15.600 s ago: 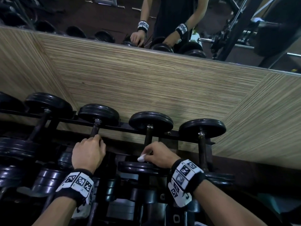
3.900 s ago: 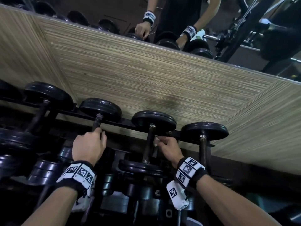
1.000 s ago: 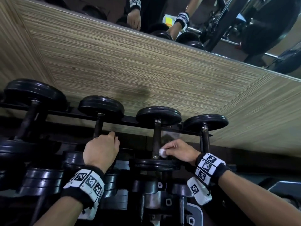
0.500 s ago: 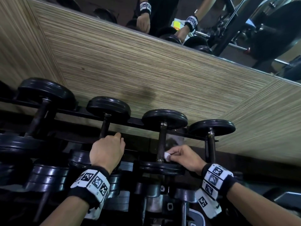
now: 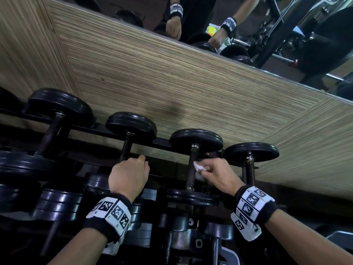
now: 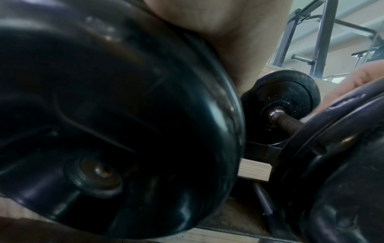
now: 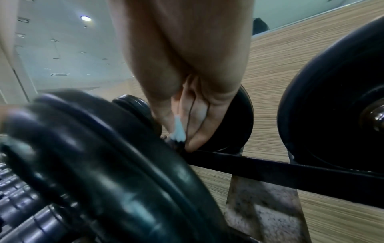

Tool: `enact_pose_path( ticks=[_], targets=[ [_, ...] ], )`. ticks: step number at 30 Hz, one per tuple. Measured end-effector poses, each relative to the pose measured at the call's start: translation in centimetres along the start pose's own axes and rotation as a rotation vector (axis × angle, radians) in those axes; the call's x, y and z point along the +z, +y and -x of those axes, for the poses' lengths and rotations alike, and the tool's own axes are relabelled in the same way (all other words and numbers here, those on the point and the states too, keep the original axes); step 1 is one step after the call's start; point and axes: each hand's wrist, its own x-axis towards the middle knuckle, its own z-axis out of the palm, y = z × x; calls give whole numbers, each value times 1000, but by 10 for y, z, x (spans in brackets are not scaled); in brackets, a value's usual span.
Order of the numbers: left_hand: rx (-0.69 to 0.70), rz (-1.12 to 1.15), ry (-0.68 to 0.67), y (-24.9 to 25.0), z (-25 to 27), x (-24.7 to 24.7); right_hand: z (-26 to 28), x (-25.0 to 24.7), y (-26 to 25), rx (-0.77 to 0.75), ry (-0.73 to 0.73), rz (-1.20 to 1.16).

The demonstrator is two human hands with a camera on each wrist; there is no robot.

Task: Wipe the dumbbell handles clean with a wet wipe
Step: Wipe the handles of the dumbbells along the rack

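Fingers (image 5: 210,166) of the right hand (image 5: 217,174) pinch a small bunched white wipe (image 5: 197,166) and press it against the side of a dumbbell handle (image 5: 192,167), roughly mid-length between the two plates. Right wrist view shows the wipe (image 7: 178,129) squeezed between thumb and fingertips; pinching it small probably lets it rub the thin bar in the narrow gap between neighbours. Left hand (image 5: 129,175) is curled closed over the next dumbbell's handle (image 5: 126,148) to the left, knuckles up, likely steadying the body or the weight; exact finger wrap is hidden by the back of the hand. Dumbbells sit in a row on a black rack (image 5: 162,145), far plates against a striped wood panel (image 5: 172,83). Mirror (image 5: 286,35) above reflects both arms.
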Motion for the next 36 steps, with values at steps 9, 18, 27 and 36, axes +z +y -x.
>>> enact_pose_path(
  ticks=[9,18,27,36],
  targets=[
    [26,-8,11,0,2,-1,1,-17,-10,-75,46,-10],
    [32,2,33,-3,4,0,-19,0,-17,-130,68,129],
    [38,8,46,-2,4,-1,-14,-9,-24,-149,-144,84],
    [6,9,44,-3,8,-3,-24,-6,-23,-137,-61,172]
  ],
)
